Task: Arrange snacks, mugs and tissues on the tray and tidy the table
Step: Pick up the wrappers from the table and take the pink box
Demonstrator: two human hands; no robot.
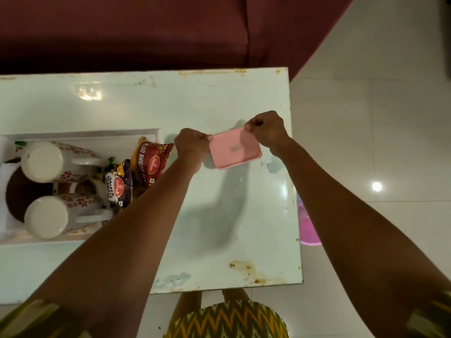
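Observation:
A small pink lidded box (234, 150) sits at the right side of the white table (170, 103). My left hand (191, 146) grips its left edge and my right hand (267, 129) grips its far right corner. To the left lies a white tray (148, 133). On the tray, two white floral mugs (52, 162) (58, 215) lie on their sides. Two snack packets, a red one (151, 162) and a dark salted-peanuts one (118, 184), lean at its right end. White tissue (3, 174) shows at the tray's left edge, over a dark round thing.
A maroon sofa (146, 32) runs along the table's far side. White floor tiles (378, 118) lie to the right. A pink plastic object (308, 228) peeks out beside the table's right edge. The table surface has rust stains near its front edge.

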